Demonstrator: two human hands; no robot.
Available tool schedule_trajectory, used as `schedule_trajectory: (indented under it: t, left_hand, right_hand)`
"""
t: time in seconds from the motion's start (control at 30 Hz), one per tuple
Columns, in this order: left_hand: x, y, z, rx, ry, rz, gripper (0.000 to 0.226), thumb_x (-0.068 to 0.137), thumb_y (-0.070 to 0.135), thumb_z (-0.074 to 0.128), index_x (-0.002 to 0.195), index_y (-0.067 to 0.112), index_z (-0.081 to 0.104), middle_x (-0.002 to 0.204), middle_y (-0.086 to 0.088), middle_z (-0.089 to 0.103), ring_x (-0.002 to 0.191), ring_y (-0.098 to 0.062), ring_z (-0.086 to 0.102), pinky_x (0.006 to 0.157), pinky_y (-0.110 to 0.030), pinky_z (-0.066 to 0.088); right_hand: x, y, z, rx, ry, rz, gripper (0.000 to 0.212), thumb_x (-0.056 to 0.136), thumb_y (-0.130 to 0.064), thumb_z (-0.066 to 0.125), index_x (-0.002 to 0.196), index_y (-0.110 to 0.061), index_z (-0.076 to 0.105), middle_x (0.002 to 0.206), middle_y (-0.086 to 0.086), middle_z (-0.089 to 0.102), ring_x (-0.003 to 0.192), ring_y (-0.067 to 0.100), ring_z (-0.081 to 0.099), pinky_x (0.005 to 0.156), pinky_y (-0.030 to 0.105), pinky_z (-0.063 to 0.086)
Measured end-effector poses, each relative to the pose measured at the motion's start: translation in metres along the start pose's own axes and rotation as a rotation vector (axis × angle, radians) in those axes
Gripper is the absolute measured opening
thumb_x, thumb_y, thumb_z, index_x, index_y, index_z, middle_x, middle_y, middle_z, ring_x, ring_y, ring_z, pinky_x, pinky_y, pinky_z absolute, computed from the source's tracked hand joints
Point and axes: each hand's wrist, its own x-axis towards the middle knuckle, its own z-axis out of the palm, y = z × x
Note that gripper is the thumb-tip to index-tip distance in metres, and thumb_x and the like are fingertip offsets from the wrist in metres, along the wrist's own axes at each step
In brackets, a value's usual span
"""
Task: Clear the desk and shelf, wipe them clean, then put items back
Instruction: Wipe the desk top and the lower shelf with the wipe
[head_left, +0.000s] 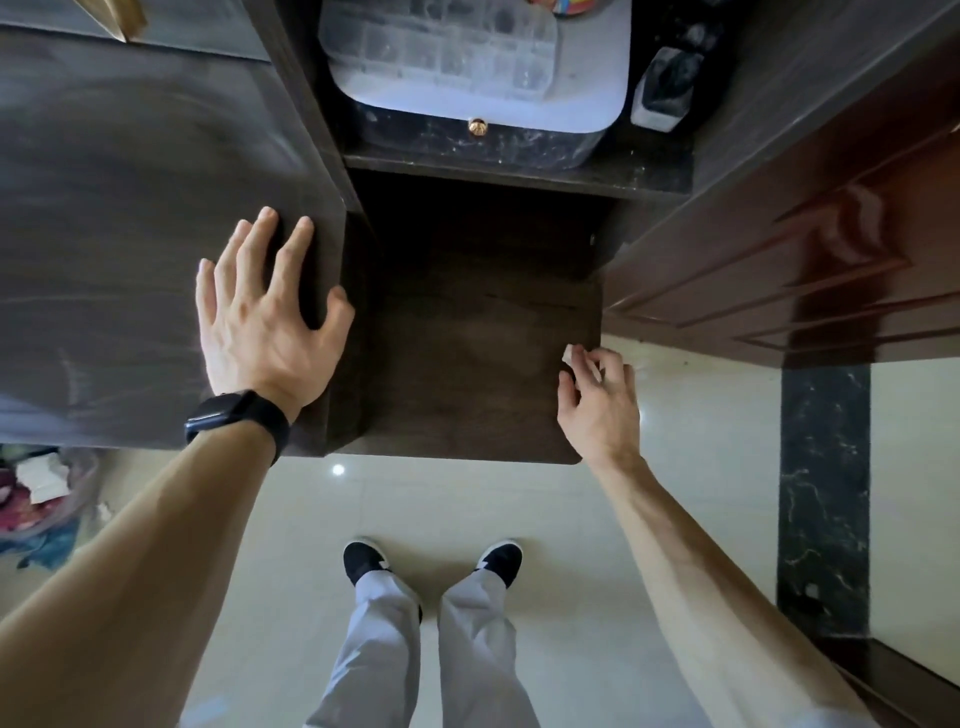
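Observation:
My left hand (267, 306), with a black watch on its wrist, lies flat and spread on the dark wooden desk top (130, 249) near its right edge. To the right and lower down is a bare dark shelf (467, 364). My right hand (597, 400) hovers at that shelf's front right corner, fingers pinched on a small white wad (570, 355) that looks like tissue or cloth. Above it, another shelf (519, 171) holds a clear compartment box (441, 47) on a white tray (587, 98), above a dark marbled box with a gold knob (477, 127).
A dark marbled container (667, 88) stands at the upper shelf's right end. A reddish-brown panelled wooden door (805, 260) flanks the shelves on the right. A clear bin of mixed items (36, 499) sits on the pale tiled floor at the left. My feet (431, 561) stand below.

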Motion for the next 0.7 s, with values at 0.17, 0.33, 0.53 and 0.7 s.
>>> schedule_trajectory:
  t: [0.17,0.33,0.53,0.7]
  left_hand:
    - [-0.001,-0.001,0.002,-0.002,0.006,-0.003,0.063,0.091,0.045,0.051,0.151,0.030,0.037,0.162,0.000,0.029,0.151,-0.021,0.020,0.123,-0.050,0.015]
    - [-0.001,-0.002,0.002,-0.002,0.014,0.008,0.062,0.092,0.045,0.051,0.151,0.029,0.037,0.162,-0.001,0.029,0.151,-0.021,0.020,0.123,-0.050,0.014]
    - [0.000,-0.002,0.001,-0.008,0.005,0.011,0.062,0.092,0.045,0.050,0.151,0.029,0.037,0.162,-0.002,0.028,0.151,-0.021,0.019,0.122,-0.050,0.015]
    - [-0.002,-0.001,0.001,-0.004,0.003,0.004,0.062,0.093,0.046,0.050,0.151,0.030,0.037,0.162,0.000,0.028,0.151,-0.020,0.019,0.123,-0.049,0.014]
  right_hand:
    - [-0.006,0.003,0.000,0.125,0.051,0.171,0.009,0.091,-0.014,0.065,0.098,-0.013,0.071,0.091,0.008,0.059,0.070,0.028,0.063,0.062,0.035,0.057]
    - [-0.042,-0.017,-0.005,0.179,0.024,0.402,0.002,0.088,-0.009,0.063,0.086,-0.008,0.063,0.087,0.012,0.057,0.068,0.031,0.060,0.059,0.031,0.048]
    - [-0.039,-0.022,-0.009,0.205,0.014,0.476,0.009,0.091,-0.015,0.063,0.087,-0.007,0.063,0.087,0.016,0.061,0.072,0.032,0.059,0.062,0.034,0.048]
    - [-0.019,-0.021,-0.005,0.238,0.021,0.546,0.014,0.093,-0.021,0.063,0.093,-0.008,0.068,0.093,0.016,0.062,0.073,0.031,0.062,0.065,0.030,0.046]
